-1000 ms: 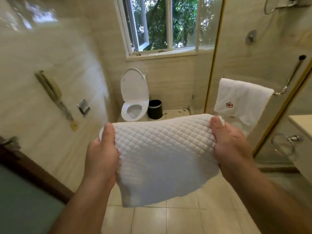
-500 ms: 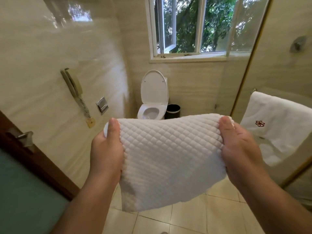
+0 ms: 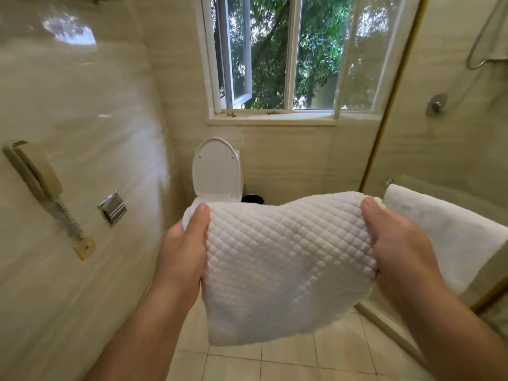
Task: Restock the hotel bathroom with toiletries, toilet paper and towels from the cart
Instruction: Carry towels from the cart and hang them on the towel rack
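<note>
Head view, single frame.

- I am watching the left hand (image 3: 184, 251) pinching the quilted cloth (image 3: 286, 265) at its 9 o'clock top corner. The thumb is lying flat on the near face; the fingers are hidden behind the fabric.
- The right hand (image 3: 395, 243) is pinching the 3 o'clock top corner in the same way.
- The cloth is hanging in the air between both hands at frame centre. It is white and thick, with a raised diamond weave. Its top edge is sagging slightly and its lower edge is curving, free above the floor tiles (image 3: 288, 361), which are glossy cream squares.
- At 12 o'clock of the cloth, the smooth oval toilet lid (image 3: 217, 169) is standing upright, with a round black bin (image 3: 253, 198) just beside it.
- At 3 o'clock, a plain white hung towel (image 3: 450, 237) is draping near the gold-edged glass panel (image 3: 384, 105).
- At 9 o'clock, a beige wall phone (image 3: 35, 177) and a chrome plate (image 3: 112, 209) are sitting on polished stone.
</note>
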